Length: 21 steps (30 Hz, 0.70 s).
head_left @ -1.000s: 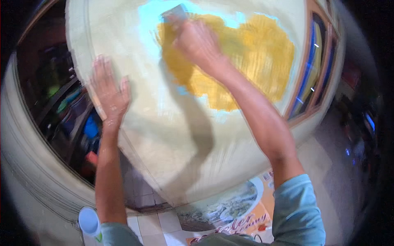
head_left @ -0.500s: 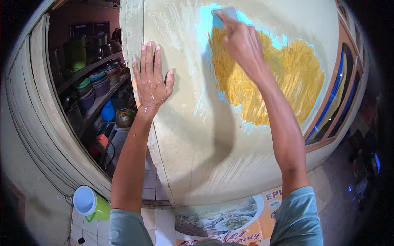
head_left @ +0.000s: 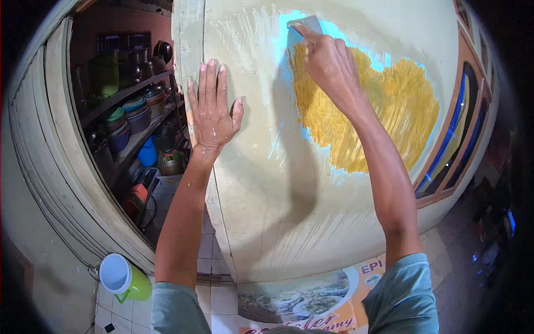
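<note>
My left hand [head_left: 214, 119] lies flat against the cream wall [head_left: 250, 183], fingers spread, close to the door frame; whitish specks dot its wrist. High on the wall, my right hand [head_left: 334, 64] grips a flat grey scraper [head_left: 312, 24], its index finger stretched along the blade. The blade rests on the upper left edge of a large scraped patch [head_left: 384, 106] that shows mustard-yellow. Bright turquoise paint [head_left: 285, 28] rims this patch and shows around the blade. The scraper's handle is hidden in my fist.
Left of the wall a doorway opens onto shelves [head_left: 130, 147] with stacked pots and tubs. A green bucket [head_left: 133, 284] stands on the tiled floor at lower left. An orange printed banner [head_left: 356, 303] lies below the wall. A wood-framed window [head_left: 453, 128] is at right.
The whole view has shifted slightly, so the wall and both hands appear a little farther right. Against the wall, the left hand stays put and the scraper is at nearly the same spot.
</note>
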Available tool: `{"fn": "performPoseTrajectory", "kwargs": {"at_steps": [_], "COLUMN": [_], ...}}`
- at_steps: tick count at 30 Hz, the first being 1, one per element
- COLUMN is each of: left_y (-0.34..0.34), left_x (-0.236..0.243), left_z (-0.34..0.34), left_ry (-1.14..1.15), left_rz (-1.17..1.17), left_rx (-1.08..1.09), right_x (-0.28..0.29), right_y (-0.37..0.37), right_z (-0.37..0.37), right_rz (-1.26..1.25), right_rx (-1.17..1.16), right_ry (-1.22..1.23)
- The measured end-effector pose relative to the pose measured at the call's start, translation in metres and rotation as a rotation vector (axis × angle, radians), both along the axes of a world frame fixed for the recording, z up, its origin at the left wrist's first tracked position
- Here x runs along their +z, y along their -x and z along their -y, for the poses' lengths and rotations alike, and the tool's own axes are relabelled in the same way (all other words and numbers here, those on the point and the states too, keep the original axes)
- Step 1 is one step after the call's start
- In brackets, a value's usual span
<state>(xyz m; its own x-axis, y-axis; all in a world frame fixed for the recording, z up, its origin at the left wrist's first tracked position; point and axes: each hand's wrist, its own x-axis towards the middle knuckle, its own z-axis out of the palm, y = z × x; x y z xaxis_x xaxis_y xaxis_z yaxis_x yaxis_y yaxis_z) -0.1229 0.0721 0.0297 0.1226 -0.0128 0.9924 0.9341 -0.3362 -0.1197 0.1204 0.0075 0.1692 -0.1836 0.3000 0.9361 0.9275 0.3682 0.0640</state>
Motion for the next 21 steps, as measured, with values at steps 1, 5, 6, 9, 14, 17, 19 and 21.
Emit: {"fn": "performPoseTrajectory", "kwargs": {"at_steps": [1,5,6,9,14,17,19,21], "left_y": [-0.001,0.001,0.003,0.002,-0.002,0.002,-0.001,0.000], "left_x": [0.001,0.000,-0.001,-0.001,0.001,-0.001,0.000,0.000], "left_z": [0.001,-0.001,-0.001,0.001,0.002,0.001,0.002,0.004], "left_ry": [-0.007,-0.025,-0.023,-0.021,0.012,0.012,0.010,0.025], "left_rz": [-0.003,0.001,-0.002,-0.004,-0.002,-0.011,-0.010,-0.008], "left_rx": [-0.003,-0.023,-0.033,-0.026,-0.020,0.001,-0.003,0.016], "right_x": [-0.003,-0.034,-0.041,-0.053,-0.023,-0.050,-0.079,-0.070], "right_y": [-0.004,-0.021,-0.023,-0.034,-0.031,-0.036,-0.051,-0.045], "right_z": [0.004,-0.006,-0.004,-0.005,-0.001,-0.004,-0.014,-0.008], "right_rz": [-0.025,-0.068,-0.069,-0.170,-0.214,-0.254,-0.228,-0.252], "right_rx": [-0.011,0.043,0.044,0.084,0.081,0.110,0.173,0.155], "right_ry": [0.050,-0.010,-0.012,0.039,0.016,0.094,-0.029,0.014]}}
